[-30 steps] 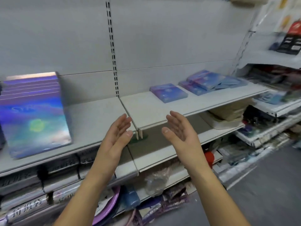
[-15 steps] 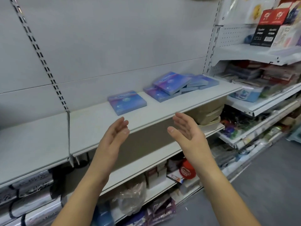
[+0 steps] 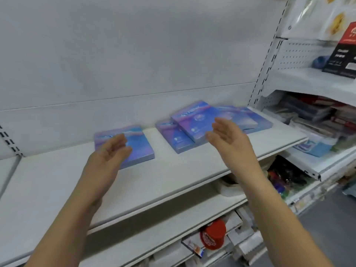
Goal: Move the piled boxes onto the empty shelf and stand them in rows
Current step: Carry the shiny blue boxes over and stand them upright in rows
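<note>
While neither hand holds anything, left hand [image 3: 111, 151] and right hand [image 3: 227, 135] face palm to palm, each grip spread, fingers relaxed. Single box [image 3: 139, 149] lies flat on the shelf [image 3: 173, 176], partly behind the left fingers; contact cannot be told. Piled boxes [image 3: 192, 124] lie askew and overlapping, just beyond the right hand. The palms-inward set likely readies a two-sided clasp, to lift a box and stand it upright.

Looks like a shop aisle: a white metal shelf [image 3: 173, 180] hung on slotted uprights [image 3: 265, 70], backed by a pegboard panel [image 3: 296, 54]. Stocked with identical blue-purple boxes [image 3: 194, 122], packaged goods [image 3: 317, 116] crammed into the neighbouring bay, and a black-and-red carton [image 3: 344, 53] displayed face-out above.
</note>
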Demonstrator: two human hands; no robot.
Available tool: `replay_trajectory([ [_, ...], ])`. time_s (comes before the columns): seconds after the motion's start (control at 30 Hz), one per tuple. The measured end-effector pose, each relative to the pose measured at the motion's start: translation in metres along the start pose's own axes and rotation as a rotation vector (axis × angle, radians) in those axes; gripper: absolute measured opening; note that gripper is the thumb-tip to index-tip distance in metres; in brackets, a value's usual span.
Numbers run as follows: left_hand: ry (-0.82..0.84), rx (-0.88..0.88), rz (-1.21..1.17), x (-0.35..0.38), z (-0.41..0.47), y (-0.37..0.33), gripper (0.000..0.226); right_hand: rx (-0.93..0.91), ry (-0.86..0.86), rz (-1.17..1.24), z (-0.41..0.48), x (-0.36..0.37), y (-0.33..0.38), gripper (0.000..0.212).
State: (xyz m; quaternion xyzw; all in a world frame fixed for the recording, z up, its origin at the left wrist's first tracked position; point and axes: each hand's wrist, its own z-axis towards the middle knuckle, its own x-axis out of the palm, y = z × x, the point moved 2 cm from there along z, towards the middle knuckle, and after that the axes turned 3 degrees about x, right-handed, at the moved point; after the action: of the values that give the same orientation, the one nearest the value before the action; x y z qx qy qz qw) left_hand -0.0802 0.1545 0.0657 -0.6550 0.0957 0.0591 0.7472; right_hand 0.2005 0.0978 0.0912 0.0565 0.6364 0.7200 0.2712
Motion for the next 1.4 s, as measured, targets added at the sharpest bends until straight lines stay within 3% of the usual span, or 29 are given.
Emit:
replay_trajectory([
  [0.2,-0.088,-0.128,0.225,-0.006,0.041,-0.003,0.044,-0.047,0.044,-0.133,0.097,-0.012,0.008,0.042],
  [0.33,-0.121,-0.180,0.545,-0.004,0.052,-0.008,0.022,-0.056,0.079,-0.445,0.152,-0.018,0.018,0.056],
  [0.37,-0.122,-0.212,0.686,-0.006,0.055,-0.004,0.036,-0.018,0.115,-0.542,0.160,-0.018,0.017,0.061],
  [0.47,-0.143,-0.330,1.118,-0.021,0.067,0.013,0.111,0.081,0.206,-0.897,0.175,-0.013,0.006,0.072],
  [0.57,-0.061,-0.478,1.187,-0.022,0.075,0.025,0.122,0.109,0.241,-1.027,0.183,-0.006,-0.013,0.078],
  [0.7,-0.078,-0.529,1.100,-0.007,0.079,0.018,0.111,0.041,0.205,-0.994,0.191,-0.002,-0.020,0.086],
  [0.77,-0.113,-0.514,0.978,0.000,0.079,0.007,0.091,0.008,0.203,-0.958,0.191,0.000,-0.017,0.087],
  [0.87,-0.169,-0.423,0.802,0.008,0.076,-0.005,0.057,-0.046,0.194,-0.794,0.188,-0.002,-0.010,0.075],
  [0.93,-0.222,-0.359,0.629,0.006,0.073,-0.006,0.044,-0.071,0.181,-0.548,0.187,-0.008,-0.004,0.060],
  [1.07,-0.347,-0.294,0.190,-0.020,0.056,-0.004,0.074,-0.034,0.285,-0.040,0.177,-0.004,-0.005,0.033],
  [1.2,-0.457,-0.157,0.020,-0.032,0.030,0.002,0.034,0.034,0.386,0.296,0.155,0.013,-0.010,0.027],
  [1.4,-0.553,-0.088,-0.096,-0.069,-0.006,0.007,0.037,0.073,0.475,0.454,0.125,0.041,-0.007,0.020],
])
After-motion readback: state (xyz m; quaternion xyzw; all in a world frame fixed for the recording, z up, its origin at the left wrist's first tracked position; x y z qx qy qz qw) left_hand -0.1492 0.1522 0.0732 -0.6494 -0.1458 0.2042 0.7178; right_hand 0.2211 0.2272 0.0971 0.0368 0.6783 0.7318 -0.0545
